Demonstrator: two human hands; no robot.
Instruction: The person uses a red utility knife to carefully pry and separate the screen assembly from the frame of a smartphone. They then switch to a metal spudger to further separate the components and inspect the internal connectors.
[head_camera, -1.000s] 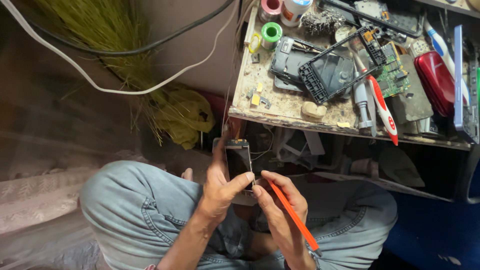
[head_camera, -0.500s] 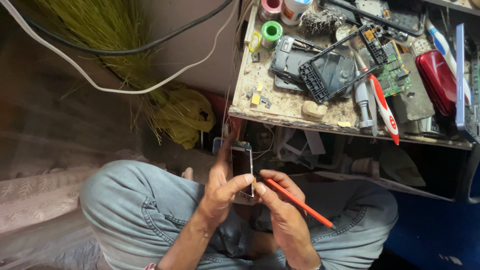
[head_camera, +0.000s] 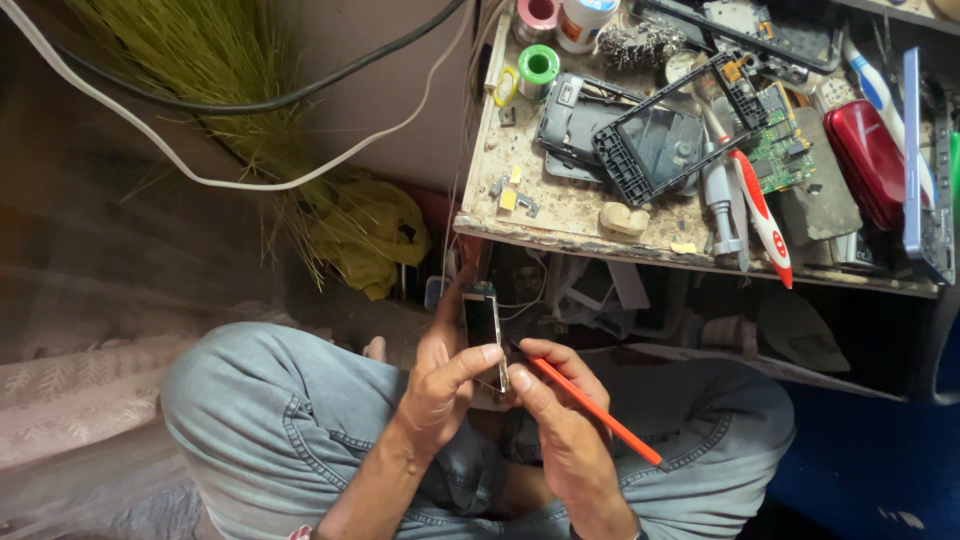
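Over on the left, a bundle of green broom straw (head_camera: 200, 100) leans by the wall, with a white cable (head_camera: 300, 180) and a black cable (head_camera: 300, 95) crossing it and a crumpled yellow bag (head_camera: 365, 235) below.

Lower down, the person's knees in pale jeans (head_camera: 270, 420) fill the foreground. Between them, the left hand (head_camera: 445, 385) is wrapped around a small phone (head_camera: 484, 330), thumb pressed along its near edge and fingers behind it, a closed, firm hold. Compared with a second ago, the phone has turned: its broad dark face showed then, and now it stands nearly edge-on to the camera, tilted toward the right hand. That suggests the work has shifted to the side seam of the case.

The right hand (head_camera: 560, 415) pinches a thin orange tool (head_camera: 590, 410) between thumb and forefinger, and the tool has swung from steep to a flatter slant. Its tip sits at the phone's lower edge; whether it has entered the seam I cannot tell, since the fingers cover that spot.

Up on the right, a worn bench (head_camera: 560, 215) carries a green roll of wire (head_camera: 538, 66), a black phone frame (head_camera: 660, 140), a green circuit board (head_camera: 775, 150), a red and white screwdriver (head_camera: 760, 215) and a red phone back (head_camera: 868, 160).
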